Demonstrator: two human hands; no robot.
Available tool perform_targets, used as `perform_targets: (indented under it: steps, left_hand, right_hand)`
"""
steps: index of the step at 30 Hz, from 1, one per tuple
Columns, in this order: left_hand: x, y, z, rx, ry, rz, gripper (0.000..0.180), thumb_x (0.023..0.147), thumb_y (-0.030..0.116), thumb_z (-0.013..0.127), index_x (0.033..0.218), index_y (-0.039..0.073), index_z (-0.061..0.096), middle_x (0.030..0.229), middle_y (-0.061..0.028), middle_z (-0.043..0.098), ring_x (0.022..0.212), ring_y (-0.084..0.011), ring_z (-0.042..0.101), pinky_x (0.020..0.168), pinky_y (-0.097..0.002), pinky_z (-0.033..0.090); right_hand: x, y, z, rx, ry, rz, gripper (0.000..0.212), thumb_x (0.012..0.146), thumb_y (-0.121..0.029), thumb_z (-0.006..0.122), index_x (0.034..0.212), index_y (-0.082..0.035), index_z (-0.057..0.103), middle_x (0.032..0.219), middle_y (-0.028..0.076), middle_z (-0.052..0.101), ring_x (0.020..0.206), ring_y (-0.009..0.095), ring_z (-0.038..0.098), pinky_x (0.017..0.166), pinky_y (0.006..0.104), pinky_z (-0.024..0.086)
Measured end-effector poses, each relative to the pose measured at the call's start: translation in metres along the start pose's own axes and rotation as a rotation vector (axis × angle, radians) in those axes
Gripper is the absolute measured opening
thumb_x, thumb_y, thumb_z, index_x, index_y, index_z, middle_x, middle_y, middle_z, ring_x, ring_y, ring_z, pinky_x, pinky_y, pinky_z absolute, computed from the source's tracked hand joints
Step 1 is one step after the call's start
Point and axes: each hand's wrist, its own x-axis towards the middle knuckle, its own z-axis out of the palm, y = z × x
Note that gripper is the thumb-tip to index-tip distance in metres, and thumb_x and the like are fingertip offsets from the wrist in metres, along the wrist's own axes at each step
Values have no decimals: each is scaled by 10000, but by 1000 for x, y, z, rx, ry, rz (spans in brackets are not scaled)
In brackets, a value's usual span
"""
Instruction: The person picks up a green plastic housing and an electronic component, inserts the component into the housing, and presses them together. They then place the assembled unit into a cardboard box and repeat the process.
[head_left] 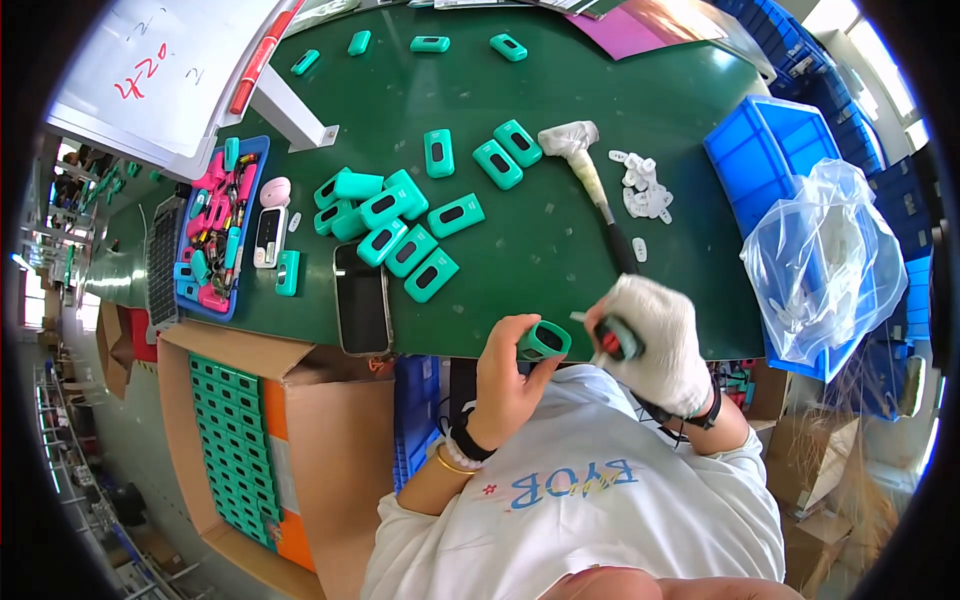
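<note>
My left hand (pixel 507 375) is bare and grips one teal plastic case (pixel 545 341) with a dark oval window, held at the near edge of the green table (pixel 560 250). My right hand (pixel 655 340) wears a white glove and is closed on a small tool with a red and dark handle (pixel 617 338), its tip close to the held case. A pile of matching teal cases (pixel 395 225) lies on the table ahead and to the left, with more scattered farther back (pixel 430 44).
A black phone (pixel 362 298) lies near the table edge. A wrapped brush-like tool (pixel 590 170) and small white parts (pixel 645 188) lie to the right. A blue bin with a clear plastic bag (pixel 820 250) stands right. A cardboard box of teal cases (pixel 235 450) sits lower left, beside a blue tray (pixel 215 230).
</note>
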Motion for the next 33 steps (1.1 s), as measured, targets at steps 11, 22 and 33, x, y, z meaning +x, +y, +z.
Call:
perform_targets:
  steps: [11, 22, 33]
  left_hand:
    - [-15, -18, -15, 379, 38, 319, 436, 809, -55, 678, 1157, 74, 449, 1023, -143, 565, 893, -289, 554, 766, -402, 483]
    - [-24, -21, -13, 266, 56, 307, 576, 755, -79, 742, 1180, 87, 390, 977, -147, 543, 859, -279, 534, 723, -385, 466]
    - [-17, -22, -15, 348, -15, 406, 537, 743, -53, 750, 1154, 79, 431, 967, -143, 553, 842, -310, 530, 717, -411, 457]
  right_hand:
    - [-33, -10, 18, 106, -424, -4, 361, 711, -145, 742, 1032, -68, 596, 771, 105, 584, 681, 311, 619, 574, 408, 492]
    - [-48, -8, 12, 45, -458, -150, 535, 704, -103, 742, 1214, -40, 590, 831, 105, 613, 717, 306, 640, 613, 387, 506]
    - [-48, -1, 21, 52, -393, -78, 517, 664, -117, 747, 1152, -37, 595, 828, 108, 608, 710, 313, 626, 611, 405, 498]
